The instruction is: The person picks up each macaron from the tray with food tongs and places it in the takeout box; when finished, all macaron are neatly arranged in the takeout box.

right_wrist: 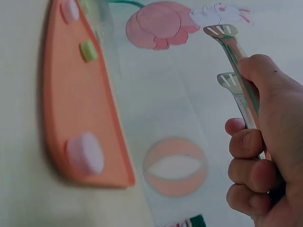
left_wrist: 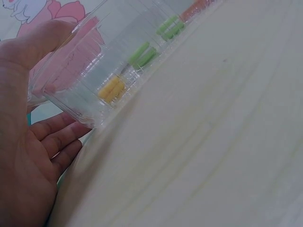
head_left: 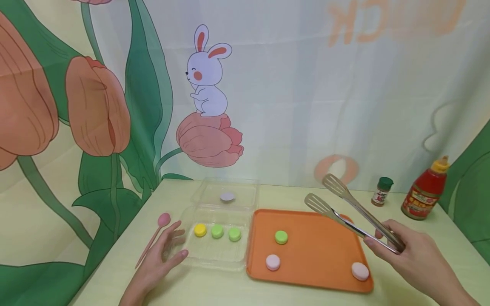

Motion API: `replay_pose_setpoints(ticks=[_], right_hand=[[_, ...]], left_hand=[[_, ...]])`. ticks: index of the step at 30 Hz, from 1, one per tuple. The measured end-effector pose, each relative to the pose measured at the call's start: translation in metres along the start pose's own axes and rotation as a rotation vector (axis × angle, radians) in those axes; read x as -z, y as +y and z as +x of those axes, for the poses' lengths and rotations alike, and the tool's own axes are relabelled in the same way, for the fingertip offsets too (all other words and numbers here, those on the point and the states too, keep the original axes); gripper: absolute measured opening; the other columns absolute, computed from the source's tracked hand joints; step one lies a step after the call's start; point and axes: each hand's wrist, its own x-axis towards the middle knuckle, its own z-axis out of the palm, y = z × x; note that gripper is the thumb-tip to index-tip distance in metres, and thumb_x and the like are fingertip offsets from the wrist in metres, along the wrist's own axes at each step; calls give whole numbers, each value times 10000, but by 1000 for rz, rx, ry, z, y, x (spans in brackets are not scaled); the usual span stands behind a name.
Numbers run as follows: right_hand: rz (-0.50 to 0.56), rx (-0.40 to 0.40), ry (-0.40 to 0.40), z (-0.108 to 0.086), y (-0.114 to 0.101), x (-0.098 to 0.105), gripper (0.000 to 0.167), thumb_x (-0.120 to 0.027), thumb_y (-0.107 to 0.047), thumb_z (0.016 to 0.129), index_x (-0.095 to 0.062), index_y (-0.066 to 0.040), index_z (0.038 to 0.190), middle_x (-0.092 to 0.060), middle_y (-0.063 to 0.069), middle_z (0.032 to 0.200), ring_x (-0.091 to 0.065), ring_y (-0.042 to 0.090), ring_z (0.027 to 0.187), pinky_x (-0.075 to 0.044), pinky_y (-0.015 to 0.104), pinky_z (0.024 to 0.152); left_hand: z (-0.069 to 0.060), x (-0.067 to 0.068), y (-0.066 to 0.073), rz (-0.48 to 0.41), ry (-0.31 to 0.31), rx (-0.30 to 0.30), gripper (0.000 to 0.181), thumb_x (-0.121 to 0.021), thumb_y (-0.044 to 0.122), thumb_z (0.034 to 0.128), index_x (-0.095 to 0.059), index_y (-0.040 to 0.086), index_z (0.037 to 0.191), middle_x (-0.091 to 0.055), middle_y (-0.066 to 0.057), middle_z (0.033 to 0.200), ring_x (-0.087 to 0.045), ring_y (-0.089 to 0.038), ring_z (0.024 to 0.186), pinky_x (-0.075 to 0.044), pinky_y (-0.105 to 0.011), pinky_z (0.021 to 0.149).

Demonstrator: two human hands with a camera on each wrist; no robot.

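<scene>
My right hand [head_left: 411,250] grips metal tongs [head_left: 357,216] by the handle end, their slotted tips apart and raised above the orange tray [head_left: 317,255]. Nothing is between the tips. On the tray lie a green macaron [head_left: 281,237], a pink macaron [head_left: 273,262] and another pink macaron [head_left: 360,271] at the right corner. My left hand [head_left: 158,255] is at the left side of a clear plastic box [head_left: 214,259], its fingers relaxed beside the wall. Inside the box sit a yellow macaron [head_left: 200,230] and two green macarons [head_left: 217,231] in a row.
The box's clear lid [head_left: 245,193] is folded back, with a pale oval [head_left: 227,196] on it. A pink spoon [head_left: 163,219] lies to the left. A green-capped spice jar [head_left: 382,192] and a red sauce bottle [head_left: 425,191] stand at the back right, before a printed cloth [head_left: 275,106].
</scene>
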Motion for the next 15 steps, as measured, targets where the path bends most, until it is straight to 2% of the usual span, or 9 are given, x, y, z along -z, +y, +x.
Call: replay_pose_setpoints(ticks=[8,11,15], right_hand=[[-77,-138,-180,-22,44,-7,426,-735,-553,1059,-675,-132,1075,-485,-25,698,-466,147,654,-345,307,603],[-92,-220,-271,-27,57,-12,483,-720,-568,1062,-669,-88,1093,-499,-10,740,-494,183,711,-384,366,642],[-95,-303,-349,-38,76,-19,586,-692,-610,1060,-669,-29,1136,-493,14,751,-509,202,720,-405,405,653]], left_hand=[[0,0,-1,2,-4,-23,797,-791,258,1063,-357,215,1731,-600,-145,1609,-614,-355,1466,-345,-100,1134],[0,0,-1,2,-4,-29,799,-790,253,1063,-356,213,1732,-601,-146,1606,-615,-357,1464,-336,-89,1132],[2,-1,-1,10,-5,-31,799,-789,245,1063,-355,186,1731,-598,-149,1608,-618,-358,1461,-369,-129,1145]])
